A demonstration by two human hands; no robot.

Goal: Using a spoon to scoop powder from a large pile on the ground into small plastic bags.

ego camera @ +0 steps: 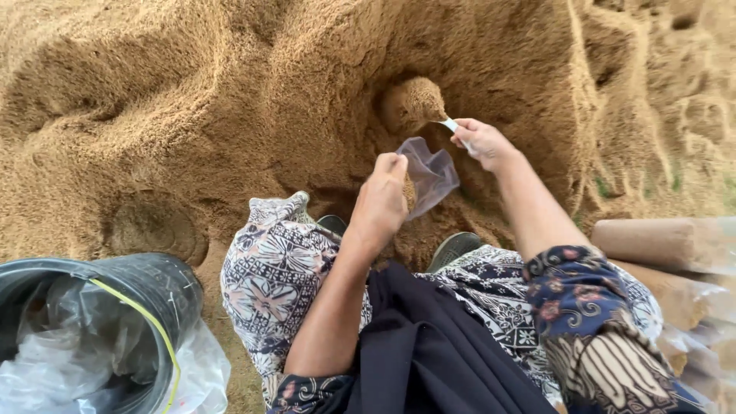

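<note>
My left hand (381,198) pinches the rim of a small clear plastic bag (431,175) and holds it open in front of my knees. My right hand (483,143) grips the white handle of a scoop (416,104) heaped with tan sawdust-like husk, raised just above and behind the bag. Both hands hover over a hollow dug into a big mound of the same husk (192,92). The scoop's bowl is buried under its load.
A black bucket (165,285) stuffed with clear plastic bags stands at lower left. Filled, husk-packed clear bags (667,245) lie stacked at the right edge. My patterned clothing and two dark shoes (454,249) fill the bottom centre. The mound rises on all far sides.
</note>
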